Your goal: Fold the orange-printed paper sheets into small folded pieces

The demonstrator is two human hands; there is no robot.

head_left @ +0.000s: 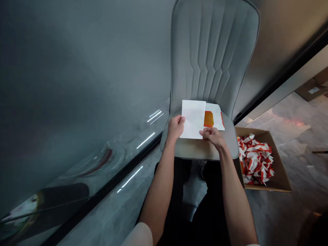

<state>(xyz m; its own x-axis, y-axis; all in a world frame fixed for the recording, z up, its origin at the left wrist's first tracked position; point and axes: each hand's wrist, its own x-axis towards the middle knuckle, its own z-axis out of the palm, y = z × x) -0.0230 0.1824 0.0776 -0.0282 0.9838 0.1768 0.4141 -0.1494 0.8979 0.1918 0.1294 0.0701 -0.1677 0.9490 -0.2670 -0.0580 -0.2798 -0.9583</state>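
A white sheet of paper (193, 118) is held up over the seat of a grey padded chair (205, 150). My left hand (176, 127) is closed on its left edge, thumb on the front. At the lower right corner, my right hand (212, 136) pinches the same sheet between thumb and fingers. Behind it, on the seat, lie white sheets with orange-red and yellow-brown print (217, 118), partly hidden by the held sheet.
An open cardboard box (280, 171) full of crumpled red-and-white paper pieces (256, 159) stands on the floor right of the chair. A glossy grey panel (89, 68) runs along the left. Another carton (311, 89) sits at the far right.
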